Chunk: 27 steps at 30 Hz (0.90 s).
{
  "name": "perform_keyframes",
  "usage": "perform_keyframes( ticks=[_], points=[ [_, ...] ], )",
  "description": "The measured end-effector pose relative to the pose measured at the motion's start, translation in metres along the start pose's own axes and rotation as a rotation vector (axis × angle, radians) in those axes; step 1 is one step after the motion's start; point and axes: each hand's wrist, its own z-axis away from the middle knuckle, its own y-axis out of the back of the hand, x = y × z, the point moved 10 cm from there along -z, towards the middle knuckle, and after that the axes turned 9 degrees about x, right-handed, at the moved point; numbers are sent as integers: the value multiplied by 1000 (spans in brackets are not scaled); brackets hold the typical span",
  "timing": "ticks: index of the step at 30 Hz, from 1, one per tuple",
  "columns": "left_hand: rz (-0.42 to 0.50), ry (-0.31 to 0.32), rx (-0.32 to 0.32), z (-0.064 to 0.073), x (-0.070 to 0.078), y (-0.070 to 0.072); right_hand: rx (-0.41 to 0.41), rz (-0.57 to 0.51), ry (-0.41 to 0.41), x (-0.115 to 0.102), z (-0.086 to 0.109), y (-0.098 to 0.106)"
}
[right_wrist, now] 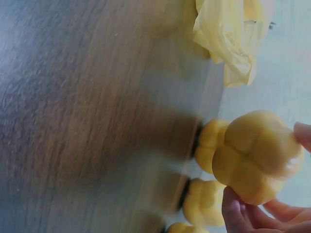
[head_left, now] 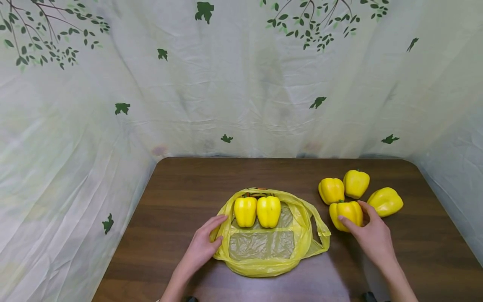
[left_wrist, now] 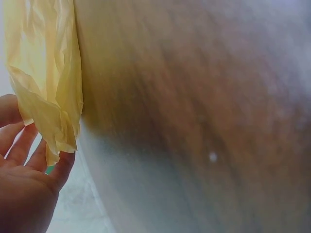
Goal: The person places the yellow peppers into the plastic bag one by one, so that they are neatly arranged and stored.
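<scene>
A yellow plastic bag [head_left: 260, 268] lies mouth-up in the middle of the table, its rim spread wide. Two yellow bell peppers [head_left: 245, 212] sit side by side inside it, toward the back. My left hand [head_left: 201, 245] holds the bag's left rim between thumb and fingers; the left wrist view has the bag's gathered film [left_wrist: 48, 97] against those fingers. Over on the right, my right hand [head_left: 371, 237] grips a yellow bell pepper [head_left: 345, 214] from its sides, thumb on the near side. The right wrist view shows this pepper's lobed underside [right_wrist: 257, 155], raised off the table.
Three more yellow peppers rest on the table's right side: one at left [head_left: 331, 191], one farther back [head_left: 356, 183], one lying tilted at right [head_left: 385, 201]. A bag handle loop [head_left: 320, 230] sticks out rightward. The brown table [head_left: 181, 180] meets a leaf-printed curtain [head_left: 256, 92].
</scene>
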Motion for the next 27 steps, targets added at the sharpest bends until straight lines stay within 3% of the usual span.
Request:
perform_keyframes(
  ticks=[8,27],
  points=[
    [1,0,-4,0,0,0,70,-50,20,-8,1,4],
    [3,-22,8,0,0,-1,28,-224,64,-33,10,-10]
  ],
)
